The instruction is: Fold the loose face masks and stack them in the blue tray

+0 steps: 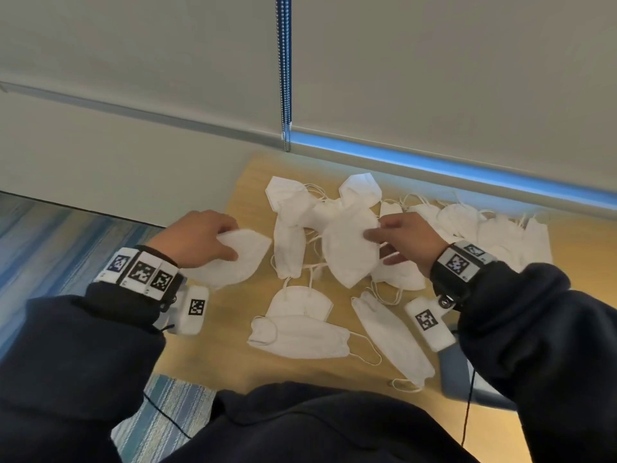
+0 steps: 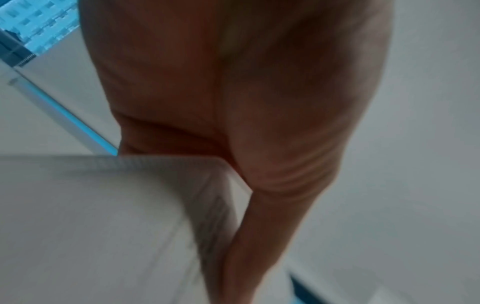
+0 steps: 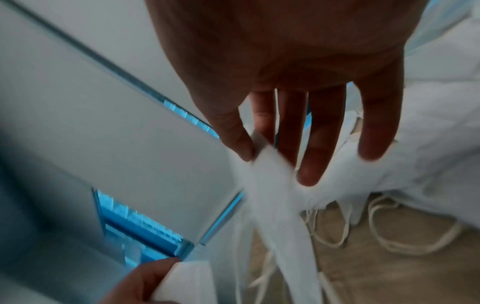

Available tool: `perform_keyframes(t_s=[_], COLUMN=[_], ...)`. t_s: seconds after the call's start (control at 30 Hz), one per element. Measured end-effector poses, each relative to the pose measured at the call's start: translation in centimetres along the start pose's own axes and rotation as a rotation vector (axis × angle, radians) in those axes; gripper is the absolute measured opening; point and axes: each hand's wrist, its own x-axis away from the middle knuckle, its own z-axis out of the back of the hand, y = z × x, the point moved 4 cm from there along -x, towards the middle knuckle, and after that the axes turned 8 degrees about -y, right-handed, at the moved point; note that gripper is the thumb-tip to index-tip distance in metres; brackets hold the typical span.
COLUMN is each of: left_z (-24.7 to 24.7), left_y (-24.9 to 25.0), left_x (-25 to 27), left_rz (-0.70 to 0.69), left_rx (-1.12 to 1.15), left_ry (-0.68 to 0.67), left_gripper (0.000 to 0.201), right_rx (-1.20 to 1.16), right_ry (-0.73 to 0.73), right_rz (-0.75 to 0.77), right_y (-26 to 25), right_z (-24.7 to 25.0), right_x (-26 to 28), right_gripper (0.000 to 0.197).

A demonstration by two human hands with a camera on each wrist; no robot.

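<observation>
Several loose white face masks (image 1: 300,335) lie spread on the wooden table (image 1: 207,362). My left hand (image 1: 228,242) grips a folded white mask (image 1: 233,262) over the table's left edge. In the left wrist view my thumb (image 2: 254,236) lies against that mask (image 2: 103,216). My right hand (image 1: 375,230) pinches the edge of another white mask (image 1: 347,255), lifted over the middle of the pile. In the right wrist view, thumb and forefinger of the right hand (image 3: 257,152) pinch this mask (image 3: 278,201), and the other fingers are straight. A blue-grey object (image 1: 467,379), perhaps the tray, shows under my right forearm.
More masks (image 1: 500,232) with ear loops are piled at the back right of the table. A pale roller blind (image 1: 434,78) with a bead chain (image 1: 285,95) hangs behind the table. Blue striped carpet (image 1: 50,242) lies to the left.
</observation>
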Motion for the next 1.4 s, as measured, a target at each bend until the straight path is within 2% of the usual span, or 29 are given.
perform_keyframes(t_s=[0.07, 0.13, 0.2, 0.27, 0.33, 0.37, 0.43, 0.47, 0.6, 0.67, 0.73, 0.8, 0.87, 0.93, 1.0, 1.07, 1.13, 1.17, 1.23, 1.3, 1.37, 1.4], left_z=[0.9, 0.8, 0.0, -1.0, -2.3, -2.9, -3.9, -4.4, -5.7, -5.7, -5.4, -4.9, -4.3, -4.5, -5.7, -6.6, -6.4, -6.1, -5.5, -5.0, -4.9, -4.9], left_y=[1.6, 3.6, 5.0, 5.4, 5.3, 5.4, 5.6, 5.8, 6.8, 7.0, 6.9, 6.7, 7.3, 9.5, 12.1, 13.7, 13.7, 13.3, 12.5, 11.6, 11.1, 11.1], left_x=[1.1, 1.8, 1.9, 1.5, 1.2, 1.0, 0.8, 0.7, 0.6, 0.9, 1.2, 1.5, 1.8, 1.9, 1.6, 1.8, 1.8, 1.8, 1.6, 1.3, 1.2, 1.2], left_rz=[-0.092, -0.236, -0.297, -0.267, -0.221, -0.215, -0.227, -0.226, -0.177, -0.158, -0.12, -0.084, -0.115, -0.189, -0.287, -0.353, -0.365, -0.36, -0.353, -0.36, -0.399, -0.418], left_rx=[0.206, 0.577, 0.86, 1.03, 1.183, 1.261, 1.401, 1.461, 1.573, 1.588, 1.497, 1.291, 0.975, 0.695, 0.552, 0.483, 0.441, 0.43, 0.394, 0.46, 0.681, 0.81], left_ry=[0.078, 0.08, 0.125, 0.24, 0.329, 0.345, 0.335, 0.312, 0.265, 0.321, 0.424, 0.565, 0.662, 0.601, 0.426, 0.325, 0.315, 0.316, 0.313, 0.286, 0.193, 0.121], left_gripper=[0.04, 0.052, 0.036, 0.019, 0.022, 0.031, 0.052, 0.056, 0.045, 0.043, 0.039, 0.032, 0.024, 0.017, 0.015, 0.031, 0.047, 0.046, 0.028, 0.015, 0.029, 0.038], right_rx=[-0.165, -0.327, -0.529, -0.695, -0.818, -0.854, -0.919, -0.954, -1.033, -1.044, -1.0, -0.919, -0.833, -0.749, -0.653, -0.542, -0.469, -0.432, -0.367, -0.361, -0.37, -0.351], right_ry=[-0.028, -0.045, -0.075, -0.057, 0.008, 0.024, 0.022, 0.016, -0.002, 0.044, 0.128, 0.202, 0.204, 0.14, 0.057, -0.008, -0.081, -0.131, -0.187, -0.095, 0.143, 0.247], right_rz=[-0.052, -0.082, -0.097, -0.098, -0.093, -0.09, -0.085, -0.08, -0.049, -0.028, -0.008, 0.033, 0.068, 0.092, 0.137, 0.205, 0.261, 0.275, 0.263, 0.277, 0.305, 0.297], right_y=[0.6, 1.1, 1.1, 1.3, 1.7, 2.0, 2.2, 2.2, 2.6, 2.9, 2.9, 2.7, 2.0, 1.0, 0.0, -1.0, -1.4, -1.4, -0.9, -0.5, 0.0, 0.4], right_z=[-0.2, -0.6, -1.5, -2.6, -3.6, -4.2, -5.1, -5.5, -6.5, -6.6, -6.3, -5.6, -5.5, -6.2, -7.3, -7.9, -7.6, -7.3, -6.7, -5.4, -3.2, -2.0], right_x=[0.8, 1.3, 1.9, 2.7, 3.3, 3.5, 3.9, 4.1, 4.6, 4.8, 5.1, 5.3, 5.4, 5.8, 6.0, 6.5, 6.8, 7.0, 7.4, 7.7, 7.9, 7.9], right_gripper=[0.02, 0.027, 0.016, 0.016, 0.022, 0.023, 0.022, 0.021, 0.014, 0.013, 0.012, 0.014, 0.012, 0.014, 0.027, 0.03, 0.028, 0.03, 0.035, 0.031, 0.022, 0.025])
